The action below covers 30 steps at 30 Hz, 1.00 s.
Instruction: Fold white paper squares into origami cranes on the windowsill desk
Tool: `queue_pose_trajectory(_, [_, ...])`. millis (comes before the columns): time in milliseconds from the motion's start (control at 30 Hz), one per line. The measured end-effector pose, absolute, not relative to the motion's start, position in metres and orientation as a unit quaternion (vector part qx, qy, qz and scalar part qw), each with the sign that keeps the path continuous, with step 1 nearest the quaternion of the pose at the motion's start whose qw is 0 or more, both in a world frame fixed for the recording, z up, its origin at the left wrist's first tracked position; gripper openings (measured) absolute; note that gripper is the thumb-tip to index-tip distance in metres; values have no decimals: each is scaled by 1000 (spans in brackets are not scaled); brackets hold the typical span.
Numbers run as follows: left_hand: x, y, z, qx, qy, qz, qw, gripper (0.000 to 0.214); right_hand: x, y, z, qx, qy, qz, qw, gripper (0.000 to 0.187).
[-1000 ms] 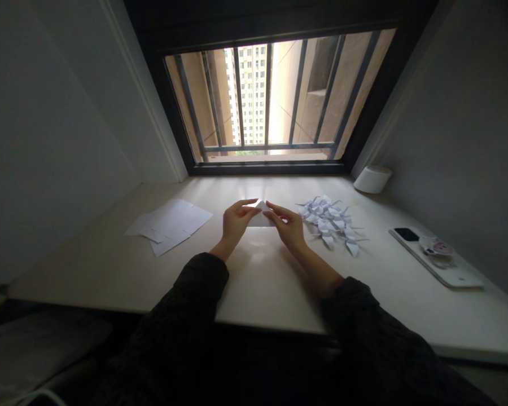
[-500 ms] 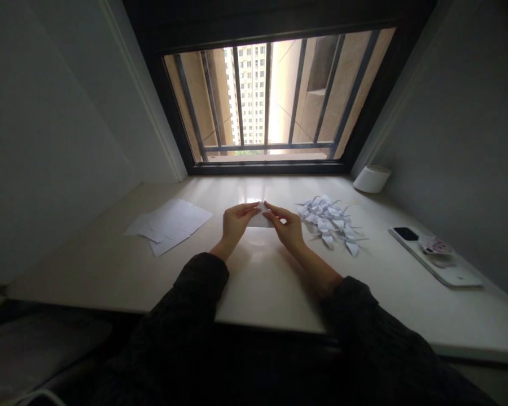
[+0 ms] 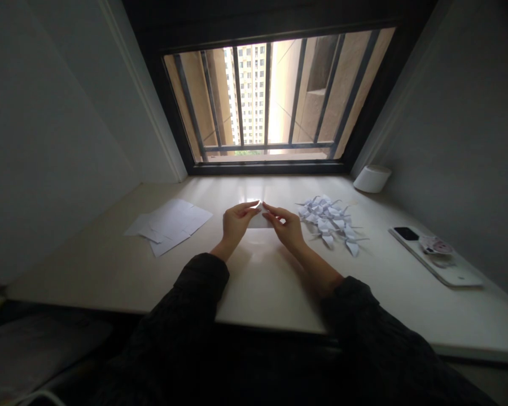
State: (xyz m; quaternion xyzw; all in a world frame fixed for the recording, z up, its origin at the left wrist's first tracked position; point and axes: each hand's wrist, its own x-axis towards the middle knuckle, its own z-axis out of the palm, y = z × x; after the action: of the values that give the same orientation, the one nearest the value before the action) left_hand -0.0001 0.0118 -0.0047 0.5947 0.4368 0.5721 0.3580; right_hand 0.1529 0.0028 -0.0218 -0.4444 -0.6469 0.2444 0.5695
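A small piece of white folded paper (image 3: 261,206) is pinched between my two hands above the middle of the white surface. My left hand (image 3: 237,221) is closed, thumb and fingertips gripping its left side. From the right, my right hand (image 3: 286,224) closes on the same piece with thumb and forefinger. Much of the paper is hidden by the fingers, so its full shape cannot be made out. Just right of my right hand lies a heap of folded white paper cranes (image 3: 328,217).
Flat white paper sheets (image 3: 175,223) lie at the left on the white sill-like tabletop (image 3: 271,282). To the right rests a white phone (image 3: 436,256) with a round grip on its back. A white cylindrical object (image 3: 371,179) stands near the barred window (image 3: 266,101).
Both hands stay in nearly the same place. The fingertips and the pinched paper have shifted very slightly, with the right fingers a little further left.
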Motion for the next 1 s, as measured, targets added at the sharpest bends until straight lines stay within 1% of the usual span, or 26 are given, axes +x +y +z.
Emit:
queue_pose_trajectory(433, [-3,8,0,654,480,528,251,28,154,1,-18,-439,-664,228,561,31])
queue_pose_trajectory(867, [-4,7,1,656,477,523,263,29,153,-2,-18,-440,-671,214,557,31])
queue_pose_trajectory(1000, [-4,8,3,655,462,530,274,26,154,-3,-19,-433,-683,198,554,29])
